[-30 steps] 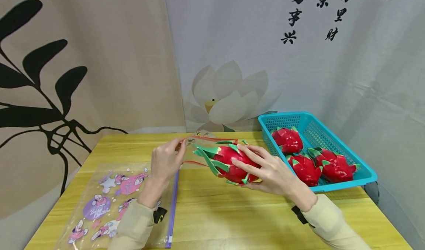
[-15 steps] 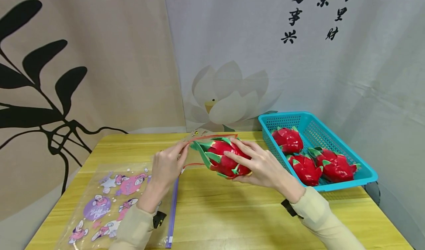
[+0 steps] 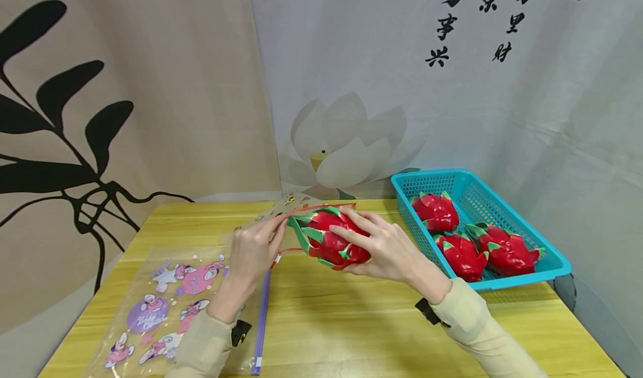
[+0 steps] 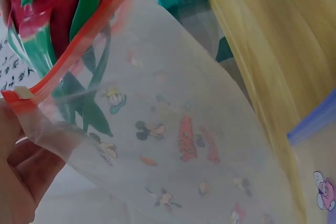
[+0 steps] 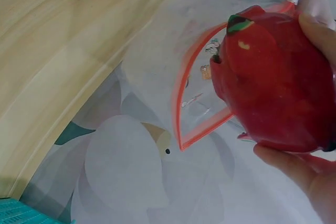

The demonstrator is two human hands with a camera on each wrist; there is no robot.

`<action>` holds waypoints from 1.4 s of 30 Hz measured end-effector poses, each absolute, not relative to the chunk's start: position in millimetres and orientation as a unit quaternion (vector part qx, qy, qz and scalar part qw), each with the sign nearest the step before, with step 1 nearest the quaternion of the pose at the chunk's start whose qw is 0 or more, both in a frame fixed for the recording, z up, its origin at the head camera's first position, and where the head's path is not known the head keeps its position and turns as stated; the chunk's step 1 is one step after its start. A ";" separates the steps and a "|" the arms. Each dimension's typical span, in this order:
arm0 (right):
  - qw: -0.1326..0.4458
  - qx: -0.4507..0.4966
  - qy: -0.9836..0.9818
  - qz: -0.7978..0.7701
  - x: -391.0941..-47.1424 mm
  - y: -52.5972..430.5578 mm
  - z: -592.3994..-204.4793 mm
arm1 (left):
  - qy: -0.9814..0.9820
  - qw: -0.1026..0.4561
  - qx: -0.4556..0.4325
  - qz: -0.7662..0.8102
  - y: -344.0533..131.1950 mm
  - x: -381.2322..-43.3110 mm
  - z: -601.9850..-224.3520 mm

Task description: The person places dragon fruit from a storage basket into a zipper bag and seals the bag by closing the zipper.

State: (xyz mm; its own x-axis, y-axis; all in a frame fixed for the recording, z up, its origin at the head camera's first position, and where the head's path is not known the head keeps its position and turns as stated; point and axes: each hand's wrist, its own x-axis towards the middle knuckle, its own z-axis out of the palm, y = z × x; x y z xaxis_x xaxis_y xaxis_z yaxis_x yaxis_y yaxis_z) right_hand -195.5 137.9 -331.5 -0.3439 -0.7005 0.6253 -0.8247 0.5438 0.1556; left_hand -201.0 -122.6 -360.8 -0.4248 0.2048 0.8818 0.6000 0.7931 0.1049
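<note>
My right hand (image 3: pixel 389 249) grips a red dragon fruit (image 3: pixel 326 249) with green-tipped scales above the table's middle. Its leafy end points left into the mouth of a clear zip bag. My left hand (image 3: pixel 253 252) pinches the corner of that bag (image 4: pixel 178 114) at its red-edged mouth. In the left wrist view, some green leaf tips show through the plastic while the red body is outside. The right wrist view has the fruit's rounded end between thumb and fingers, with the bag's red rim (image 5: pixel 178 103) spread apart beside it.
At the right stands a blue basket (image 3: pixel 522 286) holding several dragon fruits (image 3: pixel 507 249). Another clear bag (image 3: pixel 186 288) with pink cartoon prints and a purple zip lies flat on the table (image 3: pixel 351 333) at the left. A printed cloth (image 3: pixel 351 60) hangs behind.
My right hand has moved left with the dragon fruit, bringing its leafy end farther into the bag's mouth. My left hand stays nearly in place, still pinching the bag.
</note>
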 end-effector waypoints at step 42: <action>0.262 0.352 -0.865 0.245 -195.8 117.5 -319.2 | -0.824 0.467 -0.255 -0.196 -125.2 -195.0 -360.7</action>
